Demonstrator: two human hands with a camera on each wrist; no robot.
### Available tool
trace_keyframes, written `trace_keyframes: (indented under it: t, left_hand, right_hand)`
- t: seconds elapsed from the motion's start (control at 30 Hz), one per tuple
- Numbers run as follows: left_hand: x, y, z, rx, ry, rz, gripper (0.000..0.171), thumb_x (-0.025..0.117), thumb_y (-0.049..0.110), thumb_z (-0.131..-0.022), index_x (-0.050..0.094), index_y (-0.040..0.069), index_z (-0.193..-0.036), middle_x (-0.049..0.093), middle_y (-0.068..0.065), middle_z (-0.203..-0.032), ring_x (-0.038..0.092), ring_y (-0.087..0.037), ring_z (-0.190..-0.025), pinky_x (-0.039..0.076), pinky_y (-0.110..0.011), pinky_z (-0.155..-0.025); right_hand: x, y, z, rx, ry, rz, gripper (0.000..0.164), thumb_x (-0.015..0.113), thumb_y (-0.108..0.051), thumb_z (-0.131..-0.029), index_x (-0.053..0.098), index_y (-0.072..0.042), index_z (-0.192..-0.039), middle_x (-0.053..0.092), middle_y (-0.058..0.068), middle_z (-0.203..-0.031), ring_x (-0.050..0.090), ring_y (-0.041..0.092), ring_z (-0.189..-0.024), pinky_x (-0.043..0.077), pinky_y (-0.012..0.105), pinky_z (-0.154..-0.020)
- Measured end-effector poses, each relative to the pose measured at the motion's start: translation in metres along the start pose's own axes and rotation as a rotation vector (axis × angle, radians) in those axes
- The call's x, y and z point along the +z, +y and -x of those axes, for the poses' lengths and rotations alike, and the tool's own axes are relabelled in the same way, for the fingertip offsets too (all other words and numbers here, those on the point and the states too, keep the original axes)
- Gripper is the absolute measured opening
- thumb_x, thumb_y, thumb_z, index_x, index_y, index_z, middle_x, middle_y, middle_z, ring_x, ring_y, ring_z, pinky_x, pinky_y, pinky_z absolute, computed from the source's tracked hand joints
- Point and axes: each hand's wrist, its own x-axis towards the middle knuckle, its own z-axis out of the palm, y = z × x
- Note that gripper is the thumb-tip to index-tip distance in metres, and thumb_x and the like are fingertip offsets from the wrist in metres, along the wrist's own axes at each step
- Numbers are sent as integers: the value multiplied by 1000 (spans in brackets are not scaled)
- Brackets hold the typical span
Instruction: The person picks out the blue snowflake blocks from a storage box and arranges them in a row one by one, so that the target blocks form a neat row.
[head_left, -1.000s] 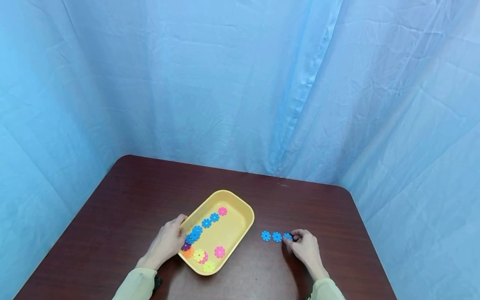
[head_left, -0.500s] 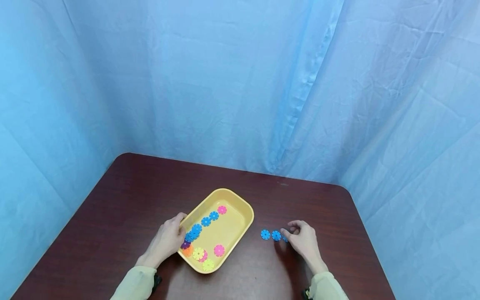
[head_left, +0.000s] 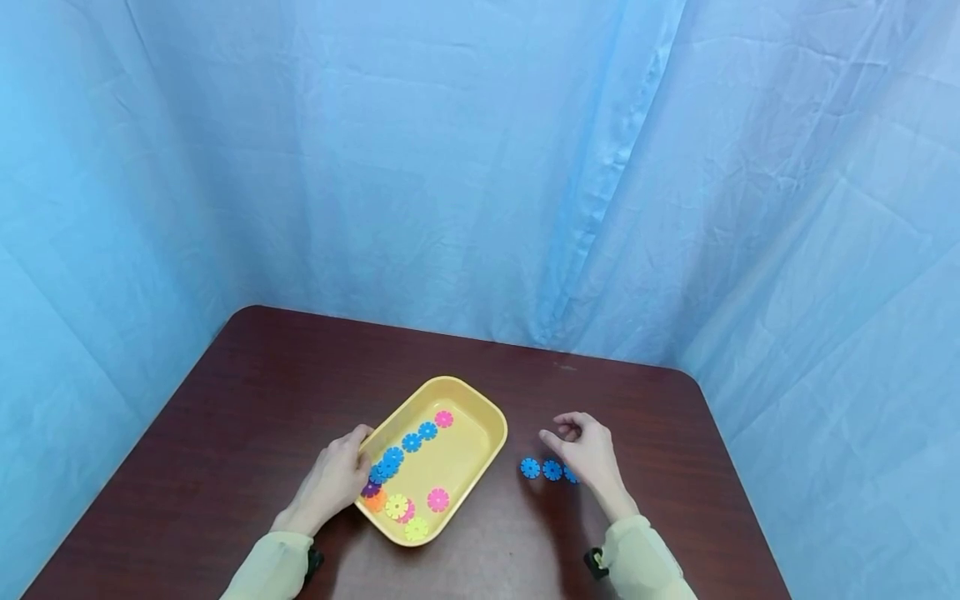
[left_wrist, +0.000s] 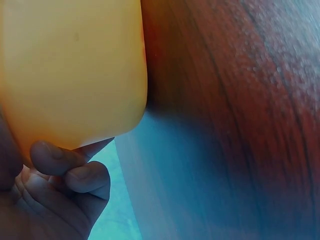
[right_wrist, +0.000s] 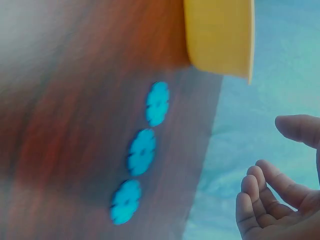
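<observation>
My left hand (head_left: 335,481) grips the left side of a yellow plastic tub (head_left: 491,417); the left wrist view shows its fingers (left_wrist: 57,159) bent at the tub's wall (left_wrist: 75,65). Inside lie notched plastic discs: several blue ones (head_left: 412,442), pink ones (head_left: 438,500), yellow ones (head_left: 416,529), an orange one (head_left: 376,501) and a purple one (head_left: 371,490). To the tub's right, three blue discs (head_left: 530,468) form a row on the table. Above the row my right hand (head_left: 588,454) hovers with nothing in it, thumb and fingers apart; it partly hides the rightmost disc (right_wrist: 126,202).
The dark reddish-brown table (head_left: 300,358) has rounded far corners. Pale blue curtains (head_left: 450,167) hang behind it and along both sides. A dark band (head_left: 596,562) shows at the right wrist.
My right hand has let go of the rightmost blue disc, lifted, and moved up and left toward the tub. The left hand and the tub stay in place.
</observation>
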Motion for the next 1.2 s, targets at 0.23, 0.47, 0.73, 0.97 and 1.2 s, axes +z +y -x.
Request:
trace_keyframes:
  t: [0.23, 0.47, 0.73, 0.97, 1.2]
  left_hand:
    - [0, -1, 0, 3, 7, 0, 31, 63, 1, -91, 59, 2, -122, 66, -17, -111, 60, -19, -82, 55, -40, -74]
    - [0, -1, 1, 4, 9, -4, 31, 63, 1, -91, 59, 2, -122, 66, -17, -112, 61, -20, -83, 55, -40, -74]
    - [0, -1, 1, 3, 12, -3, 31, 63, 0, -91, 59, 2, -122, 66, -17, -112, 61, -20, -84, 55, -42, -76]
    - [0, -1, 1, -3, 9, 5, 31, 63, 1, -92, 60, 2, -122, 66, -17, -112, 61, -20, -83, 55, -41, -75]
    - [1, -1, -1, 3, 14, 7, 30, 64, 0, -90, 60, 2, -120, 67, -17, -109, 61, -21, -83, 55, -42, -76]
  right_hand:
    - [9, -27, -13, -30, -35, -45, 36, 82, -27, -82, 70, -8, -110, 66, 10, -98, 59, 18, -84, 51, 35, -77]
    - [20, -51, -23, -77, -81, -77, 33, 83, -25, -81, 70, -8, -107, 65, 8, -94, 57, 18, -81, 50, 35, -75]
    - [38, -74, -32, -114, -147, -85, 30, 82, -23, -82, 71, -7, -105, 64, 5, -90, 56, 18, -78, 49, 34, -73]
    - [62, -86, -35, -124, -255, -99, 34, 82, -24, -82, 70, -3, -107, 65, 11, -96, 55, 20, -80, 50, 33, -72]
    - [84, -86, -43, -137, -315, -56, 41, 83, -26, -80, 70, 0, -108, 66, 11, -96, 56, 18, -79, 50, 32, -74]
